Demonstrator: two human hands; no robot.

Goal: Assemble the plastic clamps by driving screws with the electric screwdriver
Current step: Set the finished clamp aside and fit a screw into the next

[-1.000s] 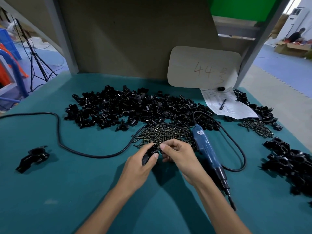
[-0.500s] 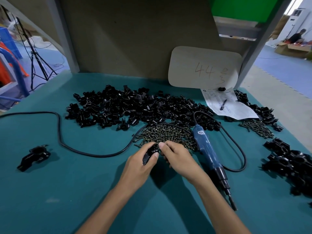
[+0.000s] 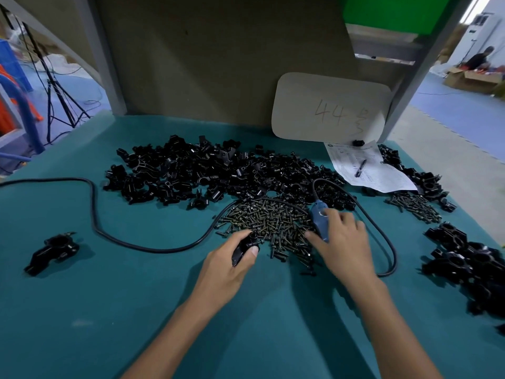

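The left hand (image 3: pixel 228 268) pinches a black plastic clamp (image 3: pixel 244 248) between curled fingers and thumb, the thumb tip pressed on the clamp's near side, just above the desk (image 3: pixel 109 310) at the near edge of the main screw pile (image 3: pixel 269 222). A small round part stands up from the top of the held clamp; whether it is a screw head I cannot tell

The right hand (image 3: pixel 343 248) lies over the blue electric screwdriver (image 3: pixel 318 218), which rests on the desk at the right edge of that screw pile. The thumb sits on the tool's left side and the loosely spread fingers reach across its top; whether they have closed round the body I cannot tell. Only the tool's rear end shows beyond the fingers, and its black cable (image 3: pixel 109 232) loops away to the left across the desk

Beyond the screws lies a wide heap of loose black clamp parts (image 3: pixel 191 170). A single clamp (image 3: pixel 53 253) sits well apart at the far left. At the right are a smaller screw pile (image 3: pixel 415 206) and a cluster of black clamps (image 3: pixel 470 266). A printed sheet (image 3: pixel 374 176) with a pen (image 3: pixel 360 168) on it lies below a card marked "44" (image 3: pixel 328 108)
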